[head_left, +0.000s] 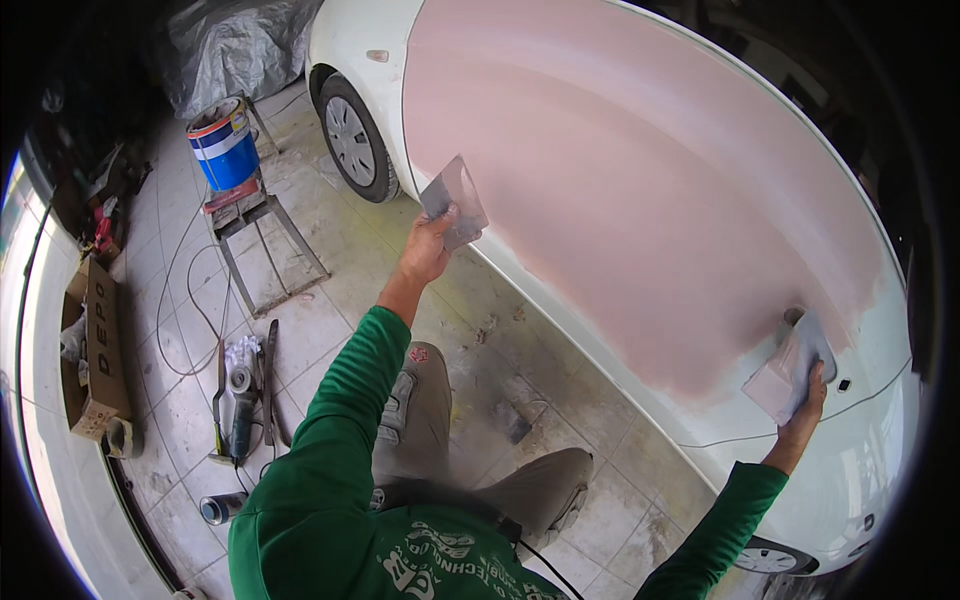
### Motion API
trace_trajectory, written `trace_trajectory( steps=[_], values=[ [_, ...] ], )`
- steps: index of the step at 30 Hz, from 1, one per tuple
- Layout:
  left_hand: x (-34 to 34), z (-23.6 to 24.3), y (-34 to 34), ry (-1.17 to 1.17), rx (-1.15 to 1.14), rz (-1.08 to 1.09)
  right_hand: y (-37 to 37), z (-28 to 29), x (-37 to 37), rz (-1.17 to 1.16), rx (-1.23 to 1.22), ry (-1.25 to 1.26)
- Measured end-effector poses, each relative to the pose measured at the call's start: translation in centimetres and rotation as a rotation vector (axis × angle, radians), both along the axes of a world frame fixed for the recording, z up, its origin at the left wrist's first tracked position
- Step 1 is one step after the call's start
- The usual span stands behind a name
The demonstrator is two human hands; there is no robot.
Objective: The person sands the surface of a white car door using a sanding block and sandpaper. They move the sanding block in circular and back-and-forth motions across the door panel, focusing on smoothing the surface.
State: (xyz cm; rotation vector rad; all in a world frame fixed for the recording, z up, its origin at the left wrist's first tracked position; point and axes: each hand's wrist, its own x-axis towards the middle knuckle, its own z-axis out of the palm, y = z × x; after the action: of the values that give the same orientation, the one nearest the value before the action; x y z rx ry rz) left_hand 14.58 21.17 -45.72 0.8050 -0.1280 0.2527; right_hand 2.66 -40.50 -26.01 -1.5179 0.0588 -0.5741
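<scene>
My left hand (428,248) grips a flat rectangular putty spreader (460,190), grey and pinkish, its blade up in front of the car door (620,180). The white car's side is largely coated in smooth pink filler, which thins out at its lower and right edges. At the right, my right hand (806,408) holds a second putty spreader (780,375), grey with pink filler on it, close to the panel near the door handle (795,317). Whether its edge touches the surface I cannot tell.
A blue paint can (224,155) stands on a metal stool (270,225) at the left. An angle grinder (241,415) with a cord, a tin (220,508) and a cardboard box (100,350) lie on the tiled floor. A dark block (514,422) lies between my knees.
</scene>
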Motion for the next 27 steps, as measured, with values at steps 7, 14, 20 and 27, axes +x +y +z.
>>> trace_trajectory(
  steps=[7, 14, 20, 27],
  values=[
    [11.5, 0.0, 15.2, 0.085, 0.126, 0.352, -0.3, -0.4, 0.9, 0.023, -0.086, 0.072],
    [20.9, 4.0, 18.4, 0.022, 0.572, 0.962, -0.2, 0.3, 1.7, 0.126, 0.018, 0.093],
    [16.9, 0.3, 9.7, -0.212, 0.72, 0.729, 2.5, 3.0, -1.8, 0.037, -0.01, 0.067],
    [21.0, 3.0, 20.7, -0.01, 0.716, 0.908, 1.1, 2.6, -0.2, 0.111, 0.048, 0.115]
  ],
)
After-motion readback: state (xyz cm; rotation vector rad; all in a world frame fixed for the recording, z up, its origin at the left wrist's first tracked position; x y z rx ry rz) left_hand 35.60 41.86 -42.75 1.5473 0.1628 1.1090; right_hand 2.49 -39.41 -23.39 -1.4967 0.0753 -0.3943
